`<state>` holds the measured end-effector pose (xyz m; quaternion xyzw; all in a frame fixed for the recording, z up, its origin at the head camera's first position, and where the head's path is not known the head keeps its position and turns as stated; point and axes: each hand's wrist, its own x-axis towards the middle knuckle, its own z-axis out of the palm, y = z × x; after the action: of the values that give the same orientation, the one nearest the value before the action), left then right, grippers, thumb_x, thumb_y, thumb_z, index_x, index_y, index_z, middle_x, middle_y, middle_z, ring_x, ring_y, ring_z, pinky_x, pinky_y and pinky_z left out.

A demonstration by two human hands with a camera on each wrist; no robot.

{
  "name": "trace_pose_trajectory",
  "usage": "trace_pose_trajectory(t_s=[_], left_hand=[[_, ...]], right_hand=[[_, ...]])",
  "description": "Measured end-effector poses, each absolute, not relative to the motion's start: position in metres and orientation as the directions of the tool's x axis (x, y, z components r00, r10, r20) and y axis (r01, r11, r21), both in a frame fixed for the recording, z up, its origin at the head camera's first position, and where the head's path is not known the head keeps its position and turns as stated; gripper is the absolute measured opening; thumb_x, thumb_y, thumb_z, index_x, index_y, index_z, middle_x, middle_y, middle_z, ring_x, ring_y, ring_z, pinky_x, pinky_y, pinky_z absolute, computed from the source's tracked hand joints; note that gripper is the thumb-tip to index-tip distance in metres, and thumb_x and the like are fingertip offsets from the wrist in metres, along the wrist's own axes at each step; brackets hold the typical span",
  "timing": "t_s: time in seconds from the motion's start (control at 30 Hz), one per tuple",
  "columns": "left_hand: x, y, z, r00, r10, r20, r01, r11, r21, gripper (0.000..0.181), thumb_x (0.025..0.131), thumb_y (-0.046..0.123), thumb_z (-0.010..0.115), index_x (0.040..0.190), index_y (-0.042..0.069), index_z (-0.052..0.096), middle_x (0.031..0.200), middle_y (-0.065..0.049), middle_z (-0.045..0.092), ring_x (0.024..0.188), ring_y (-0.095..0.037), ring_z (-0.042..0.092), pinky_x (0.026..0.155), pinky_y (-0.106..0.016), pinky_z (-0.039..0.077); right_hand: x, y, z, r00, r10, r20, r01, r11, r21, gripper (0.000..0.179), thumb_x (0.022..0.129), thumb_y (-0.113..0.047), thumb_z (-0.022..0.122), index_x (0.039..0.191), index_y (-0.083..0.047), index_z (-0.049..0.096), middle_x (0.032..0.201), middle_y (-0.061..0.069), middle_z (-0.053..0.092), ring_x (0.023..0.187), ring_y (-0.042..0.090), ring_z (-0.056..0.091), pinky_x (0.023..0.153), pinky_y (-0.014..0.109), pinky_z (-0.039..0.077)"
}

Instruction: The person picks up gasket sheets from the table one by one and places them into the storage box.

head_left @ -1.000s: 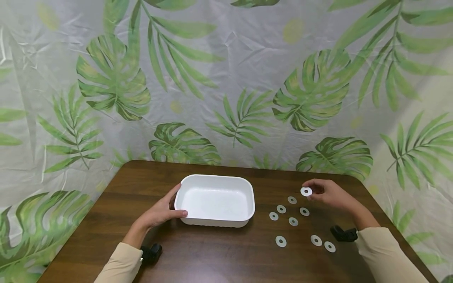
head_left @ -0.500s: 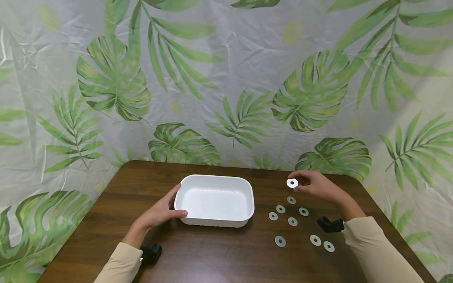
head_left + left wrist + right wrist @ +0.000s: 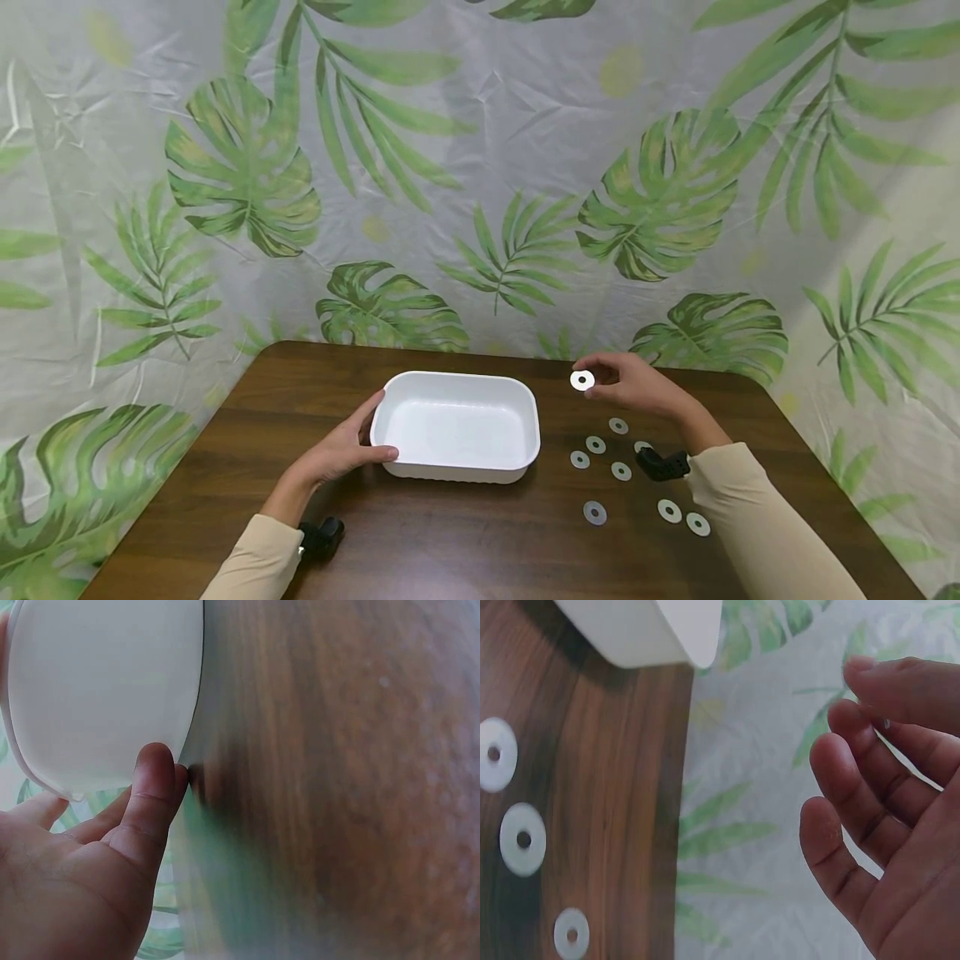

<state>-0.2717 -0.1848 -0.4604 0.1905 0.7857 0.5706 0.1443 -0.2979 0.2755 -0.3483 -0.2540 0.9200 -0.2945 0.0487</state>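
A white rectangular tub [image 3: 454, 463] stands upright on the table, its inside bare. My left hand [image 3: 339, 452] grips its left end, thumb on the front rim and fingers reaching round the far corner. In the left wrist view, the thumb [image 3: 154, 780] rests against the tub's end wall. Right of the tub, my right hand [image 3: 637, 385] pinches a flat white washer [image 3: 575, 381] between thumb and fingertips, face toward me, above the back of the table. In the right wrist view the fingers [image 3: 836, 765] are curled and mostly hide the washer.
Several more flat washers [image 3: 588, 513] lie scattered on the brown wooden table [image 3: 450, 533], right of the tub. The right wrist camera [image 3: 663, 465] partly covers one. Behind the table's back edge hangs a leaf-patterned cloth [image 3: 525, 167].
My right hand has carried the washer leftward and slightly up, from above the right side of the table toward the tub. My left hand and the tub have stayed in place.
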Motion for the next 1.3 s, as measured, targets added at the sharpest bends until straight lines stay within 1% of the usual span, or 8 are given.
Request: trace_pose_trajectory(t_s=[0.17,0.3,0.47,0.6,0.83,1.0,1.13,1.3], left_hand=[[-0.271,-0.185,-0.460,-0.889,0.457,-0.009,0.135,0.281,0.950,0.110,0.084,0.022,0.079,0.161,0.011,0.001,0.162,-0.028,0.018,0.135,-0.041,0.042,0.094,-0.027,0.046],[-0.272,-0.184,-0.460,-0.889,0.458,-0.009,0.140,0.291,0.946,0.110,0.084,0.022,0.079,0.161,0.010,0.001,0.161,-0.029,0.019,0.134,-0.040,0.043,0.093,-0.025,0.046],[-0.273,-0.183,-0.461,-0.892,0.451,-0.002,0.151,0.303,0.941,0.109,0.083,0.021,0.079,0.161,0.010,0.004,0.161,-0.028,0.021,0.134,-0.039,0.043,0.091,-0.023,0.046],[-0.275,-0.184,-0.461,-0.890,0.455,0.013,0.173,0.312,0.934,0.109,0.083,0.022,0.080,0.161,0.010,0.004,0.160,-0.029,0.023,0.132,-0.039,0.045,0.092,-0.024,0.046],[-0.275,-0.185,-0.462,-0.872,0.489,0.015,0.173,0.281,0.944,0.110,0.083,0.021,0.079,0.161,0.009,0.001,0.158,-0.029,0.022,0.128,-0.038,0.048,0.090,-0.021,0.046],[-0.276,-0.185,-0.461,-0.868,0.496,0.013,0.159,0.254,0.954,0.111,0.083,0.018,0.079,0.161,0.009,0.000,0.158,-0.031,0.021,0.129,-0.039,0.047,0.089,-0.020,0.046],[-0.275,-0.184,-0.460,-0.873,0.487,0.002,0.149,0.264,0.953,0.111,0.083,0.019,0.079,0.161,0.009,0.000,0.160,-0.029,0.019,0.131,-0.039,0.044,0.090,-0.019,0.045],[-0.274,-0.184,-0.459,-0.875,0.485,-0.010,0.137,0.265,0.954,0.111,0.083,0.019,0.079,0.160,0.008,0.000,0.159,-0.031,0.019,0.129,-0.040,0.046,0.089,-0.021,0.046]], right_hand=[[-0.305,0.259,-0.351,-0.852,-0.518,0.076,-0.458,0.667,-0.587,0.037,0.093,-0.016,0.070,0.127,-0.004,0.063,0.104,0.010,0.069,0.086,0.011,0.058,0.077,0.031,0.048],[-0.310,0.247,-0.356,-0.844,-0.530,0.086,-0.469,0.649,-0.600,0.036,0.092,-0.015,0.070,0.125,-0.004,0.064,0.101,0.010,0.069,0.084,0.010,0.057,0.075,0.030,0.048],[-0.313,0.233,-0.359,-0.844,-0.533,0.065,-0.448,0.631,-0.634,0.035,0.091,-0.014,0.070,0.125,-0.006,0.064,0.099,0.008,0.067,0.084,0.013,0.057,0.075,0.030,0.048],[-0.317,0.221,-0.362,-0.839,-0.542,0.058,-0.436,0.603,-0.669,0.035,0.091,-0.012,0.070,0.125,-0.004,0.064,0.096,0.009,0.065,0.085,0.015,0.056,0.076,0.031,0.048],[-0.325,0.198,-0.366,-0.850,-0.526,0.010,-0.372,0.588,-0.718,0.037,0.092,-0.011,0.068,0.129,-0.004,0.062,0.118,0.014,0.067,0.102,0.018,0.059,0.086,0.033,0.049],[-0.329,0.183,-0.364,-0.838,-0.545,0.009,-0.381,0.574,-0.725,0.037,0.093,-0.012,0.068,0.129,-0.005,0.062,0.121,0.013,0.065,0.102,0.018,0.057,0.085,0.032,0.048],[-0.331,0.172,-0.365,-0.826,-0.563,0.026,-0.401,0.554,-0.729,0.036,0.093,-0.010,0.068,0.127,-0.004,0.063,0.110,0.012,0.065,0.093,0.016,0.055,0.082,0.031,0.047],[-0.334,0.161,-0.367,-0.808,-0.588,0.040,-0.431,0.544,-0.720,0.034,0.092,-0.008,0.068,0.125,-0.003,0.064,0.095,0.006,0.061,0.083,0.016,0.050,0.076,0.030,0.045]])
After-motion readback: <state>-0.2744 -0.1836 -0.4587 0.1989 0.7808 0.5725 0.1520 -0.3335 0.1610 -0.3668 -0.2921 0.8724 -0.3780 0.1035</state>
